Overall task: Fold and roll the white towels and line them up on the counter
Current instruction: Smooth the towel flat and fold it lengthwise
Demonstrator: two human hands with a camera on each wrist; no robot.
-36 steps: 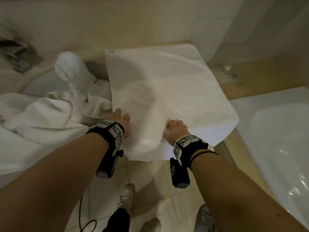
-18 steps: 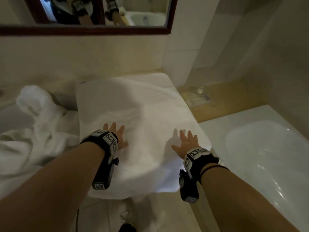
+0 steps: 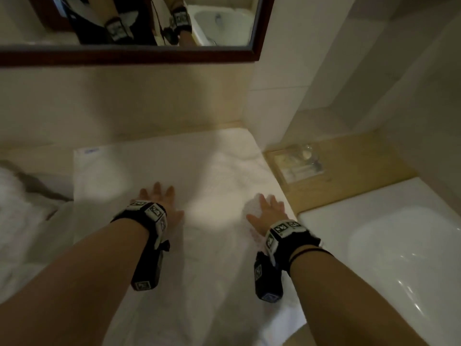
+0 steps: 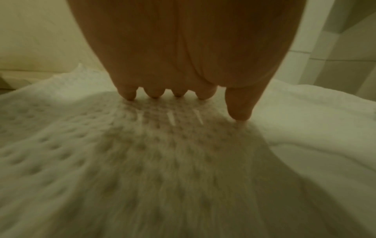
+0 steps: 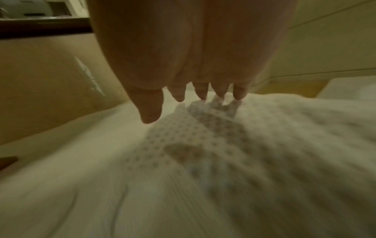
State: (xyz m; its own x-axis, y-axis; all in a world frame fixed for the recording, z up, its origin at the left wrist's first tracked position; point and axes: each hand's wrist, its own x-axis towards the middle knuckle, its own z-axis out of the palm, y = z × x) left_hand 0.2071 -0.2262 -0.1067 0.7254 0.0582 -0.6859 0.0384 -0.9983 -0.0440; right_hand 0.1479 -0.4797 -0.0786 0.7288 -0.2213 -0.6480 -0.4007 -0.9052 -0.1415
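- A white towel point(image 3: 204, 176) lies spread flat on the surface point(image 3: 349, 171), its near edge hanging over the front and its far edge close to the wall under the mirror point(image 3: 129, 53).
- The left hand point(image 3: 159, 203) lies palm down on the left half of the towel, fingers point(image 4: 126, 93) straight and slightly spread, tips touching the dotted weave; it holds nothing.
- The right hand point(image 3: 267, 211) lies palm down on the right half, near the towel's right edge, fingers point(image 5: 239, 93) straight and spread; it holds nothing either.
- The right wrist view shows a small gap and a shadow under the palm, so how firmly the right hand presses cannot be told.
- More white towels point(image 3: 22, 208) lie bunched at the left, just beside the flat one.
- A clear tray point(image 3: 296, 163) of small items sits on the surface just right of the towel.
- A white tub point(image 3: 399, 245) lies at the right.
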